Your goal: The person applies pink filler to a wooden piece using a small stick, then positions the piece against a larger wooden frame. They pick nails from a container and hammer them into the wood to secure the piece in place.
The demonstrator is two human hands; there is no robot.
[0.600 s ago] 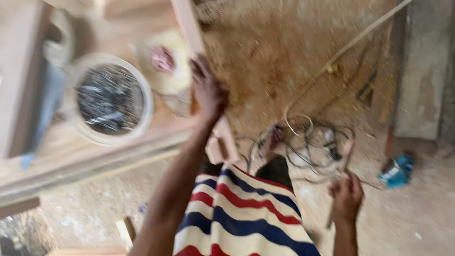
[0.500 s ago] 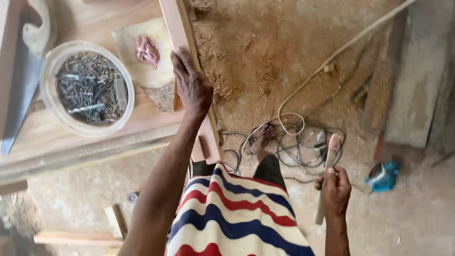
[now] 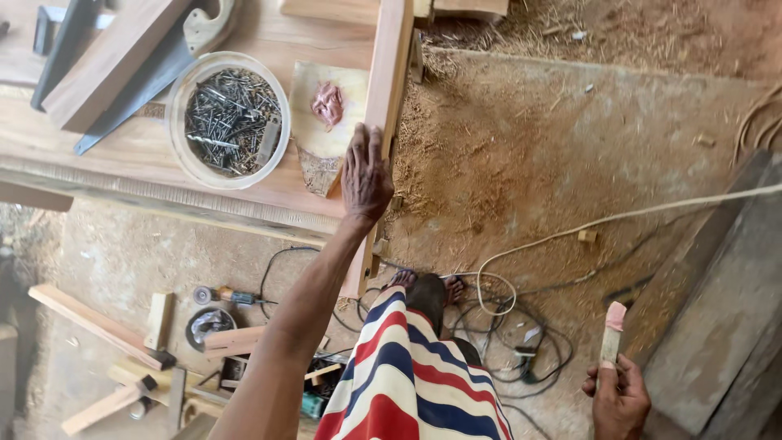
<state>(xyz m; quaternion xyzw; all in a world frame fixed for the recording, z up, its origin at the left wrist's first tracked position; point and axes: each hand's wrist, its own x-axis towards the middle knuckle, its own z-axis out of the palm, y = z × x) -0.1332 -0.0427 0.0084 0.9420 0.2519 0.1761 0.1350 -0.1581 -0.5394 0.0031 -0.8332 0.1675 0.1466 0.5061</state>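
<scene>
A long wooden plank (image 3: 383,106) is laid on edge along the workbench (image 3: 163,175) right edge, overhanging it toward the near side. It is steadied only by the left hand (image 3: 365,175), laid flat with fingers spread, not clasped. The right hand (image 3: 619,399) is closed around a pink-tipped stick (image 3: 610,334). The plank could be tipped onto the bucket of nails (image 3: 228,118) (just left) if pressed unevenly.

We noted the bowl of nails (image 3: 227,120) on the workbench (image 3: 122,175), left of the plank (image 3: 381,114); cables (image 3: 497,326) apparently lay on the floor (image 3: 570,138) below.

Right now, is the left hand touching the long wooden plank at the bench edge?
Touching. The head view shows the left hand laid flat on the wooden plank, fingers on its face with no gap. The right hand holds a small stick, apart from the plank.
</scene>
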